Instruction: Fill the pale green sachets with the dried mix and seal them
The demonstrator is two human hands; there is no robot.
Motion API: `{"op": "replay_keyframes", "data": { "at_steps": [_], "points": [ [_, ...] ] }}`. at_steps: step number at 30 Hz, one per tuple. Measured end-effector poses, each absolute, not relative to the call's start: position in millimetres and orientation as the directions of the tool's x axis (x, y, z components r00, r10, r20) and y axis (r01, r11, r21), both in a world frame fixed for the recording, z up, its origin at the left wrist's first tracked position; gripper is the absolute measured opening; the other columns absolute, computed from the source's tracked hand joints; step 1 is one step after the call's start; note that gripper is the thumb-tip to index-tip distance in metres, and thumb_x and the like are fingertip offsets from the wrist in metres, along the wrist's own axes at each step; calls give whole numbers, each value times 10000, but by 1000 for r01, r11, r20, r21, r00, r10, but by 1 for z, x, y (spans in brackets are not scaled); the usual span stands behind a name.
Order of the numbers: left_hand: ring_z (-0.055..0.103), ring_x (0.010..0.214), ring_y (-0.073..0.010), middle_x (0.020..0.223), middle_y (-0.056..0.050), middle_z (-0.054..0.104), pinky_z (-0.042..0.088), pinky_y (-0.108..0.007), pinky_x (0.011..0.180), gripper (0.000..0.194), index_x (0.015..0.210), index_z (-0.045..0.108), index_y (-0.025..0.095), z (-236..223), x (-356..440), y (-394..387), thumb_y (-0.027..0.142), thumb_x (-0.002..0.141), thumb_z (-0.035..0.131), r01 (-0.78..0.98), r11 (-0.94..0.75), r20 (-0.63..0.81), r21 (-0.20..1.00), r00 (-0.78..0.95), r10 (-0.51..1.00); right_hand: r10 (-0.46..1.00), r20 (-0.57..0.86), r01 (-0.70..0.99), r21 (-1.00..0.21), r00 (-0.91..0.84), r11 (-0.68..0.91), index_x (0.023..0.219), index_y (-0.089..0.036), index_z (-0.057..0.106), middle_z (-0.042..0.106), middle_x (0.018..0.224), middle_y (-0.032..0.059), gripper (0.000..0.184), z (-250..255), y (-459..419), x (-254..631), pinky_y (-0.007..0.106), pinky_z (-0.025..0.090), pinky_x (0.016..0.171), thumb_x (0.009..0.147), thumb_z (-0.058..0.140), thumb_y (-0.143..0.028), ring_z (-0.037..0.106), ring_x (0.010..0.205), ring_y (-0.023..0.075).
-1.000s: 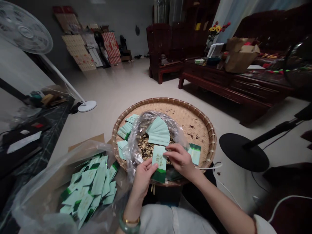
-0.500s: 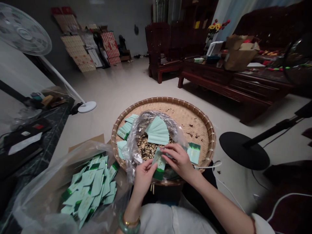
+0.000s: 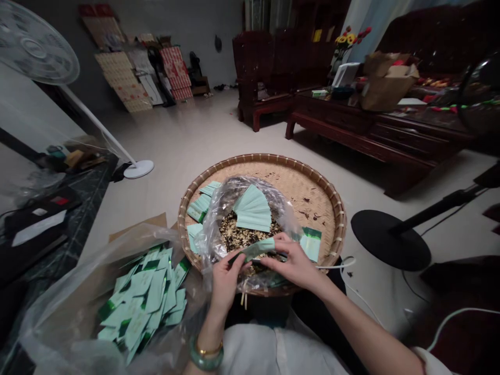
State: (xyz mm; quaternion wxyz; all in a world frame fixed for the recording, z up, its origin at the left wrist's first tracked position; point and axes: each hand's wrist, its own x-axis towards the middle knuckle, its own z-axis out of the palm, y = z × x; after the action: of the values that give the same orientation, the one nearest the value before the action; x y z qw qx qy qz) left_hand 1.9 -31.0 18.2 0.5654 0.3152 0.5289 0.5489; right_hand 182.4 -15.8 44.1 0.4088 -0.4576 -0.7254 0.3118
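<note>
A light green packet (image 3: 255, 249) is stretched level between my two hands, above a clear plastic bag (image 3: 213, 224) of loose dried mix (image 3: 230, 234). My left hand (image 3: 227, 273) pinches its left end, thumb on the near side. On its right end, the fingers of my right hand (image 3: 291, 260) are closed; the thumb lies along the near edge. A fanned stack of green packets (image 3: 253, 208) rests on the mix just beyond. The bag sits in a round woven bamboo tray (image 3: 312, 182). More packets (image 3: 200, 207) lie along the tray's left side, and another packet (image 3: 311, 244) lies at right.
At lower left a large clear bag (image 3: 58, 307) holds a heap of green packets (image 3: 144, 297). A white standing fan (image 3: 138, 169) is at left, a black round stand base (image 3: 390, 240) at right. A white cable (image 3: 363, 299) runs over the floor. Beyond stands a dark wooden table (image 3: 351, 122).
The packet has turned from upright and slanted, its printed face showing, to level and edge-on. My right hand has moved down slightly and grips its right end; my left hand holds the left end.
</note>
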Motion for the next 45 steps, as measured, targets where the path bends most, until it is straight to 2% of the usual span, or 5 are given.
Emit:
{"op": "replay_keyframes", "data": {
  "at_steps": [8, 19, 28, 32, 45],
  "points": [
    [715, 792, -234, 992, -85, 734, 586, -387, 812, 428, 942, 749, 142, 22, 10, -37, 423, 619, 768, -277, 248, -266, 928, -29, 964, 744, 649, 526, -583, -157, 619, 703, -189, 684, 670, 721, 61, 167, 40, -24, 181, 330, 452, 688, 844, 595, -187, 507, 748, 191],
    [691, 916, -270, 1066, -108, 715, 546, -430, 868, 426, 997, 729, 151, 20, 8, -39, 425, 671, 733, -196, 256, -242, 947, 91, 966, 884, -130, 79, -991, -450, -106, 875, -143, 673, 665, 775, 40, 436, 37, -25, 188, 270, 496, 626, 797, 560, -557, 582, 689, 157],
    [616, 1087, -269, 1133, -135, 681, 481, -453, 939, 452, 1220, 590, 150, 14, -2, -36, 428, 873, 505, 82, -2, 4, 997, -24, 1000, 914, -122, 131, -988, -387, -77, 759, -155, 582, 596, 712, 10, 482, 28, -19, 193, 266, 429, 654, 826, 463, -617, 511, 664, 143],
    [504, 1201, -290, 1261, -125, 608, 385, -507, 1016, 532, 1283, 523, 203, 19, -3, -39, 304, 781, 667, 654, -452, 522, 606, 102, 847, 923, -67, 252, -967, -379, 34, 745, -163, 573, 607, 752, 26, 464, 26, -17, 189, 283, 426, 701, 875, 400, -573, 522, 715, 163],
    [525, 1078, -266, 1196, -119, 615, 486, -466, 902, 507, 1273, 483, 188, 8, 3, -34, 101, 782, 573, 669, -546, 506, 504, 283, 815, 855, -132, 158, -986, -502, -59, 774, -137, 601, 579, 686, 0, 481, 33, -12, 184, 246, 412, 639, 855, 445, -584, 495, 640, 130]
  ]
}}
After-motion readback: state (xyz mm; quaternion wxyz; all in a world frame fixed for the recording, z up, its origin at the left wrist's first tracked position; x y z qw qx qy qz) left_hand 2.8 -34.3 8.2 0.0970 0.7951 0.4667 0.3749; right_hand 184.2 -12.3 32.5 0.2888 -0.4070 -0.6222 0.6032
